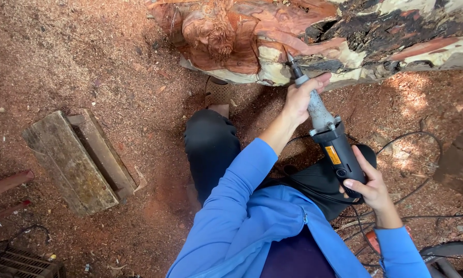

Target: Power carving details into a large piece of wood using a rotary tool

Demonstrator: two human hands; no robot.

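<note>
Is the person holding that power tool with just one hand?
No: the left hand grips the pale grey neck of the long die grinder while the right hand holds its black body, its tip at the carved reddish log.

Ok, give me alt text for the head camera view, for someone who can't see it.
Both hands hold a grey power carving tool against a reddish carved log: left hand near the bit, right hand on the body. Sawdust covers the ground.
</note>
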